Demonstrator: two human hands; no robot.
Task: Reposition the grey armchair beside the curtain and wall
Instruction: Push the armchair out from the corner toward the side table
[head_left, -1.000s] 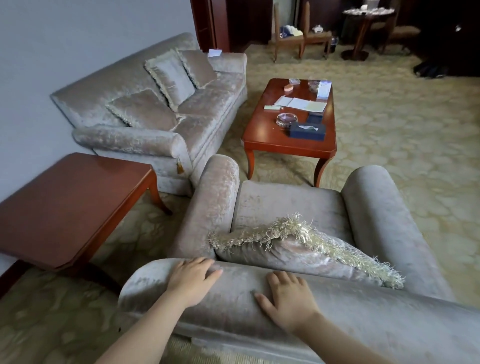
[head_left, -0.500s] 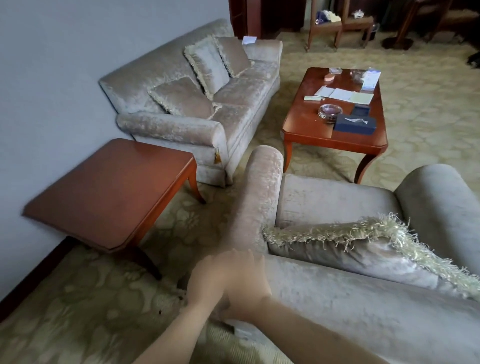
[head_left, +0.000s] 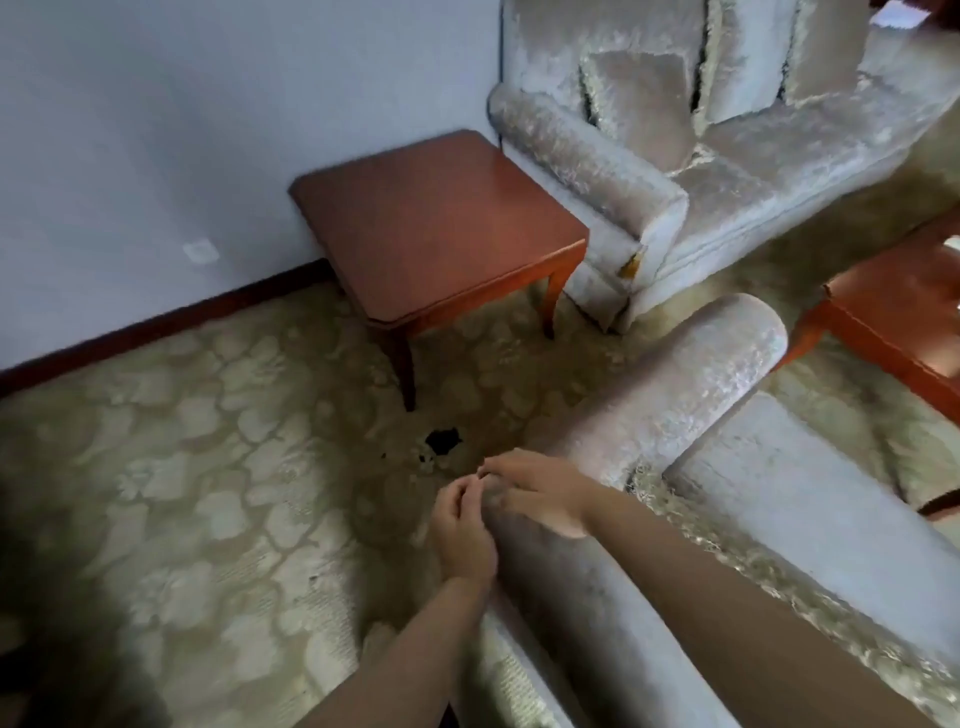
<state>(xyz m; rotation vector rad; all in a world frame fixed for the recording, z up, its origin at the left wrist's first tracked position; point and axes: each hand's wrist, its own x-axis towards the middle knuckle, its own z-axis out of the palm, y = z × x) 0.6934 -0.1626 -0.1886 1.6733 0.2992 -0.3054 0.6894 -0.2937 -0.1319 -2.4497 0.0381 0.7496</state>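
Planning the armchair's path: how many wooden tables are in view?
2. One side table against the wall beside the sofa; one coffee table cut off at the right edge, past the armchair. More may sit out of frame.

We had open carpet (head_left: 182, 493) left of the armchair (head_left: 654, 405) up to the wall (head_left: 156, 130); the side table (head_left: 431, 223) and sofa (head_left: 727, 176) blocked ahead.

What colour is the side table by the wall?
The side table is reddish-brown wood; head view shows it.
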